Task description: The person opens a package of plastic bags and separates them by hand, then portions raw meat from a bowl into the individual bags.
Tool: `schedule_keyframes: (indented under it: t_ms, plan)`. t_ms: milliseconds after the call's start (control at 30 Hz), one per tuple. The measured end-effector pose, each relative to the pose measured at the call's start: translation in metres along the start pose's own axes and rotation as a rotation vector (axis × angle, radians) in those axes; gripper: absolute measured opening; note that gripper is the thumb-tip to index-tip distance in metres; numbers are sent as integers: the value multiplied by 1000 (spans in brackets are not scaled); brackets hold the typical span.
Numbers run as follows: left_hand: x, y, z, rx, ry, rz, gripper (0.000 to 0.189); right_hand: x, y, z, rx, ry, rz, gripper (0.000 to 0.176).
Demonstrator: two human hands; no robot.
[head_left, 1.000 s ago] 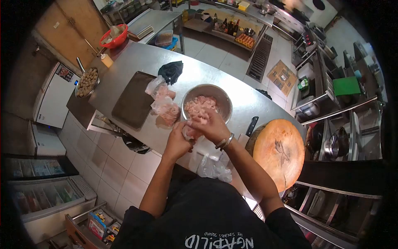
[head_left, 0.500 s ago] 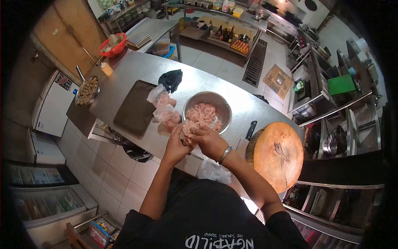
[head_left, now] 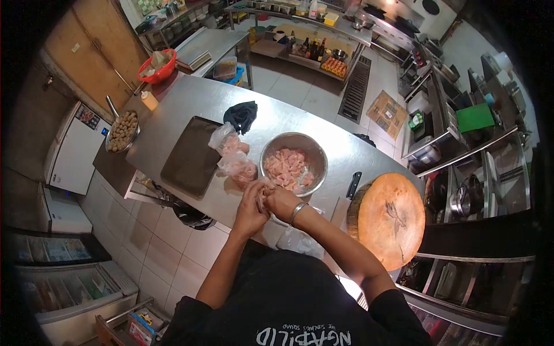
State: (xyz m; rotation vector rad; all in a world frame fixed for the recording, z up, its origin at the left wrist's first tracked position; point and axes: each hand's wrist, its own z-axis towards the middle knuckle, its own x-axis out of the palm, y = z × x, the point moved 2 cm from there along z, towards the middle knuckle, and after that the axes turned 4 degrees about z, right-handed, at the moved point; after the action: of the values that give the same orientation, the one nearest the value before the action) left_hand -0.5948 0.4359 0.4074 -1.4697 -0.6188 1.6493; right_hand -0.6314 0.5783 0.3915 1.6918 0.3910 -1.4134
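Bowl (head_left: 321, 155): shiny metal | bags (head_left: 236, 164): clear plastic | board (head_left: 391, 221): smooth wood

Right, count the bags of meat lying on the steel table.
2: a far bag by the black cloth, a near bag between the dark tray and the metal bowl. Your left hand and right hand hold a pinkish thing, mostly hidden, possibly another.

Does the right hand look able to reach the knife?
Probably, once it lets go: the right hand is busy with the left hand at a pale bundle, but nothing covers the black knife handle between metal bowl and chopping block.
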Motion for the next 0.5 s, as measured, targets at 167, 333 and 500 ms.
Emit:
schedule_keyframes:
  t_ms: [167, 333, 500]
  plan:
    - [-6, 16, 3, -123, -32, -116, 70, -57, 35, -5, 121, -50, 109, 12]
    - [-6, 15, 5, -109, -28, -164, 69, -78, 14, -6, 199, -285, 245, 15]
    - [-15, -6, 12, -126, 136, -358, 70, -72, -24, 11, 307, -447, 636, 28]
